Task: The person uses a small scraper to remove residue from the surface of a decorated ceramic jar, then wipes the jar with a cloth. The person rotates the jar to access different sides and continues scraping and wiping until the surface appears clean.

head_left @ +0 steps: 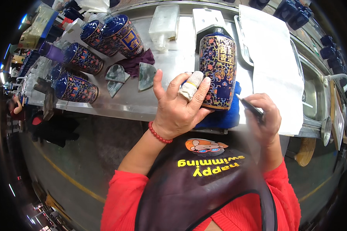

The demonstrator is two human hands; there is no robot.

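Note:
A dark blue bottle (218,73) with a colourful floral pattern and gold writing lies in front of me, its neck end away. Its base end rests on a blue cloth pad (231,115). My left hand (183,100) grips the bottle's lower left side with thumb and index finger, the other fingers spread. One finger wears a whitish cloth wrap (191,85) held by a yellow band. Just right of the bottle, my right hand (266,113) pinches a slim dark pen-like tool (252,108) with a pale tip pointing at the bottle. Whether the tip touches is unclear.
Similar patterned bottles (123,36) stand at the left, by a purple cloth (133,63) and grey-green flat pieces (146,76). A clear bottle (164,25) lies at the back of the metal table (123,104). White sheeting (273,77) and a sink (312,92) are rightward.

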